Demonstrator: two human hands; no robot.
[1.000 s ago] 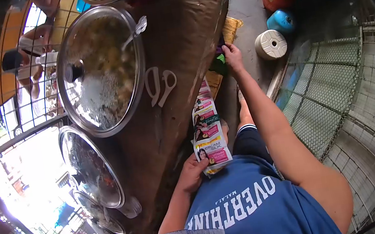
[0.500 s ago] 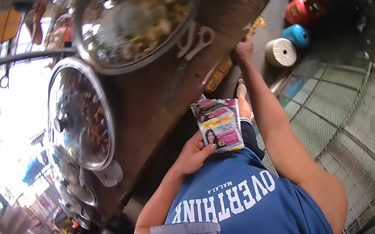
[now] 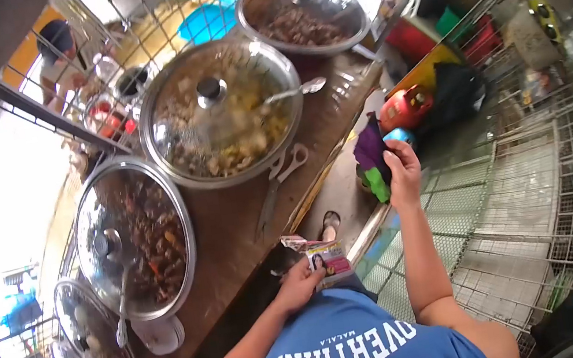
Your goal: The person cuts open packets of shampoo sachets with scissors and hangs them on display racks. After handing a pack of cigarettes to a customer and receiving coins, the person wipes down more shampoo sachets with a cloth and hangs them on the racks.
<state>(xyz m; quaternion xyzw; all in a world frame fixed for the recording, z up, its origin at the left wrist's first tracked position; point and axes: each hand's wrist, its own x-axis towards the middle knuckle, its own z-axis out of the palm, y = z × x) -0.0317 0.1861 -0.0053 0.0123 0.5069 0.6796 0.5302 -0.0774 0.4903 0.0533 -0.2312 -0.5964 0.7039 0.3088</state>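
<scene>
My left hand (image 3: 299, 286) is closed on a strip of hair-product sachets (image 3: 332, 262), with a woman's picture and pink print, held in front of my blue shirt. Farther right, my right hand (image 3: 404, 175) has its fingers pinched on a purple, black and green cloth (image 3: 371, 154), which hangs beside the table edge. Part of the cloth is behind the fingers. Nearest the hands on the brown table (image 3: 223, 225) lie white-handled scissors (image 3: 280, 184). Past them stands a large glass-lidded pan (image 3: 180, 139) of yellowish food with a serving spoon (image 3: 297, 90) on the lid.
More lidded dishes line the table, including a dark stew pan (image 3: 134, 239) and a meat pan (image 3: 304, 21). A wire grid stands behind, with a person in a dark cap (image 3: 55, 40) beyond it. A red tank (image 3: 405, 108) and wire mesh racks (image 3: 452, 198) are on the right.
My view has swung so more dishes show. My right hand has come back from the table's far side, and the purple and green cloth now shows in it. My left hand still holds the sachets.
</scene>
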